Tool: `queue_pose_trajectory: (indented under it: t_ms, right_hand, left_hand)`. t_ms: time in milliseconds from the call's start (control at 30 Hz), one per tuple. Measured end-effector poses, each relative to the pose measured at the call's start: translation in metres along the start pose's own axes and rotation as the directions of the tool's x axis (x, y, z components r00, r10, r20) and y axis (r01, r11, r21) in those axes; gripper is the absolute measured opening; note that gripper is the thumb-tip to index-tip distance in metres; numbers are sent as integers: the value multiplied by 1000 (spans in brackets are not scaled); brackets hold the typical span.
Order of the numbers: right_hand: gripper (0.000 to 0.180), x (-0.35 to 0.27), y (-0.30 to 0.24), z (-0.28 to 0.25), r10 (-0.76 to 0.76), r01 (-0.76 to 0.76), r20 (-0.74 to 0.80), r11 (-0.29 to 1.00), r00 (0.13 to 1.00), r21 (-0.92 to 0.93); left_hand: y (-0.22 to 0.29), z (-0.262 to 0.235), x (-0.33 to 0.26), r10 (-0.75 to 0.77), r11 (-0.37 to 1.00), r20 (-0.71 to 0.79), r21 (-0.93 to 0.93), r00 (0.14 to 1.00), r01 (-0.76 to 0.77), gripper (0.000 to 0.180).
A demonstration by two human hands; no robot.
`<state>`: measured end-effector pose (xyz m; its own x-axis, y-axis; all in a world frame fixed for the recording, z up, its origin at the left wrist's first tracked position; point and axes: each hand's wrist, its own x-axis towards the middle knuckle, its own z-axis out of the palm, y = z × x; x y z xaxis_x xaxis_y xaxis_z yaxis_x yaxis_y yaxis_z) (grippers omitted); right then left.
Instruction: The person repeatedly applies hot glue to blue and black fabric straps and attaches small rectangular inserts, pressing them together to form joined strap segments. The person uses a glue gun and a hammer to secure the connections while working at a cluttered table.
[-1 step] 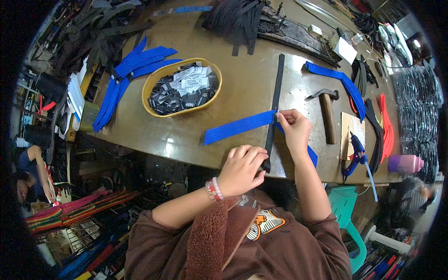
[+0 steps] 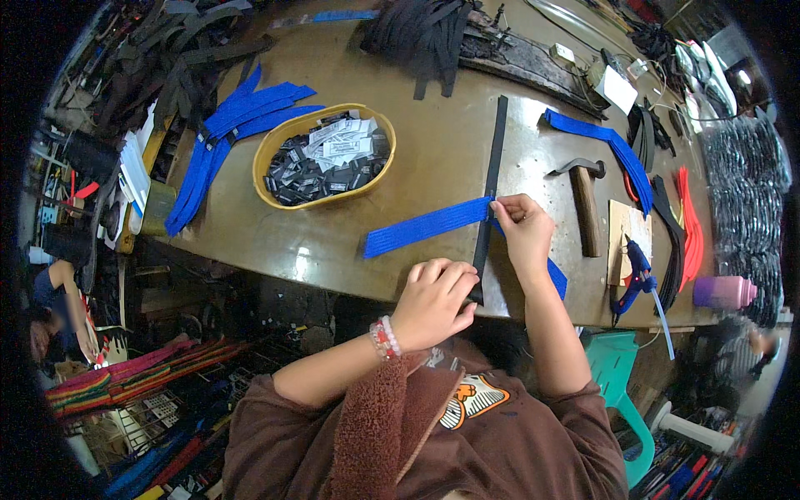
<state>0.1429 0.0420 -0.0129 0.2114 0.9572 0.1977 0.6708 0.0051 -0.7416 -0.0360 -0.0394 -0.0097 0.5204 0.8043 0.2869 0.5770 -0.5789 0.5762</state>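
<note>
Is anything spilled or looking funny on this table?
Nothing looks spilled. But the blue glue gun on the right seems odd: its pale stick pokes off the table, where it might get bumped.

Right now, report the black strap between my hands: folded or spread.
Spread: the black strap lies straight on the table, left hand at its near end.

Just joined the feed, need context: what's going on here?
A person is working with straps at a table. Their right hand pinches a blue strap where it meets a long black strip. The left hand is at the strip's near end; whether it grips it is unclear. A yellow bin of small tags sits to the left; a hammer and a glue gun lie to the right, neither in hand.
</note>
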Motion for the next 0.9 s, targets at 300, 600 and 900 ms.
queue_pose_trajectory:
  t_ms: [300,600,900]
  right_hand:
    - [27,-13,13,-36,-436,464,188,874,880,-146]
    - [29,-21,28,-29,-488,506,193,860,851,-61]
    - [25,-20,29,-29,-491,499,183,867,852,2]
  left_hand:
    - [-6,5,20,177,979,22,96,984,-179,30]
    - [-42,-10,107,182,983,-34,-30,983,-183,15]
    - [-63,-9,146,-291,873,231,-332,929,356,21]
